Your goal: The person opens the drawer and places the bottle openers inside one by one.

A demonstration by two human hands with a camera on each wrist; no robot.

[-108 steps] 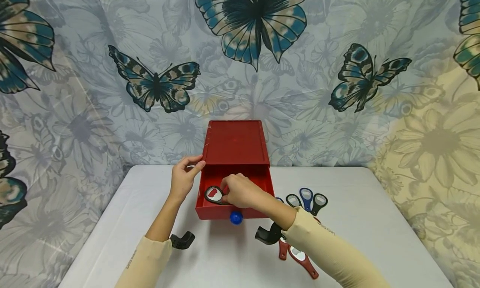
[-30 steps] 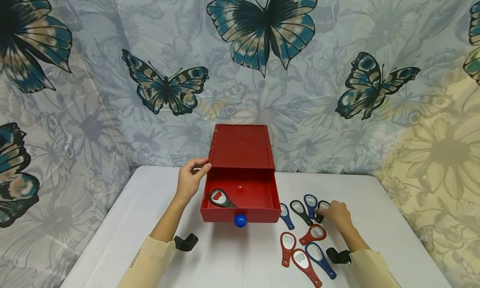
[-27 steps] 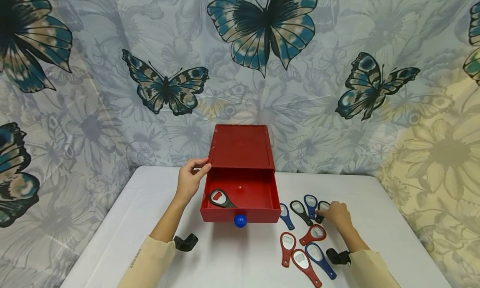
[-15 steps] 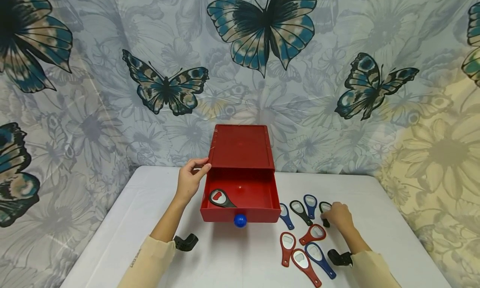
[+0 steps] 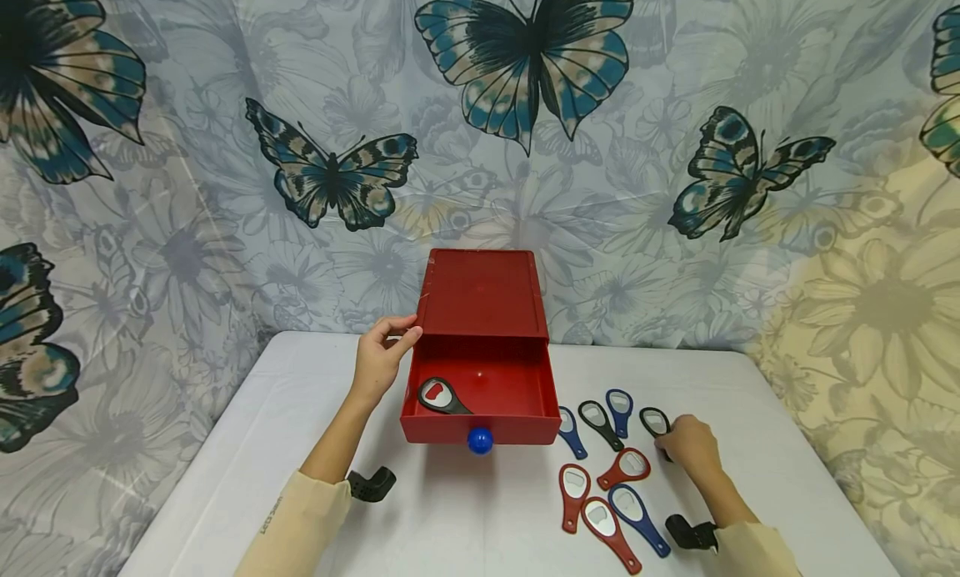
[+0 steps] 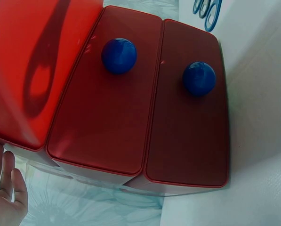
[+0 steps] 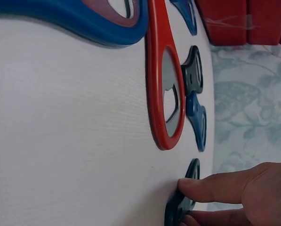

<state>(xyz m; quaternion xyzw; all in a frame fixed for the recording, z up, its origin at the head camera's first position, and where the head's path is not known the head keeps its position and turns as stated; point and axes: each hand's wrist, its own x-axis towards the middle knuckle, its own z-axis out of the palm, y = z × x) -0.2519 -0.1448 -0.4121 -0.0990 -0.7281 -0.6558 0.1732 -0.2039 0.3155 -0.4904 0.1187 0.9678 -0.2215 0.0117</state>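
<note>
A red drawer cabinet (image 5: 480, 292) stands at the back of the table, its top drawer (image 5: 517, 431) pulled out by a blue knob (image 5: 480, 440). Inside that drawer, at the front left, lies a black bottle opener (image 5: 442, 397). My left hand (image 5: 378, 360) rests its extended fingertips against the cabinet's left side, near the top edge. On the right of the table, my right hand (image 5: 690, 448) pinches another black bottle opener (image 5: 654, 423) by its handle between thumb and fingers; in the right wrist view this opener (image 7: 178, 207) looks tilted.
Beside the held opener lie blue bottle openers (image 5: 619, 412), a black one (image 5: 598, 425) and red ones (image 5: 624, 467), several overlapping nearer the front. Two closed drawers (image 6: 107, 108) with blue knobs sit below the pulled-out one. A butterfly-print cloth (image 5: 480, 185) hangs behind the table.
My right hand has left the opener in the drawer, moved to the right of the table and taken another black one, shifting it rightward from the blue opener. My left hand stays at the cabinet.
</note>
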